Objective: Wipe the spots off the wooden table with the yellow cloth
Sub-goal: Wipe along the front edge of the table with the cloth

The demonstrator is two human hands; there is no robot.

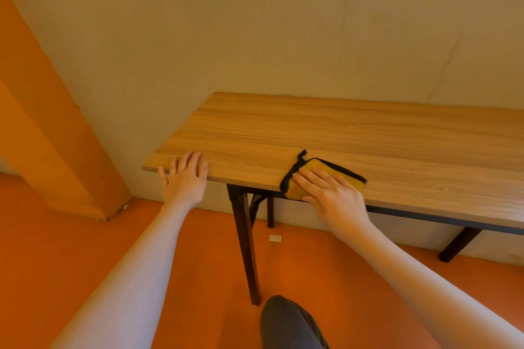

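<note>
The wooden table (326, 127) stands against the wall, its near-left corner in front of me. A folded yellow cloth (337, 173) with a black border lies at the table's front edge. My right hand (331, 193) lies flat on the cloth with fingers spread, pressing it onto the wood and covering its near half. My left hand (185, 176) rests open and flat on the table's near-left corner, holding nothing. I can make out no spots on the visible wood.
Dark folding legs (246, 241) hold the table up above an orange floor (56, 249). An orange slanted beam (42, 110) rises at the left. A beige wall (255, 37) runs behind. My knee (289, 323) shows at the bottom.
</note>
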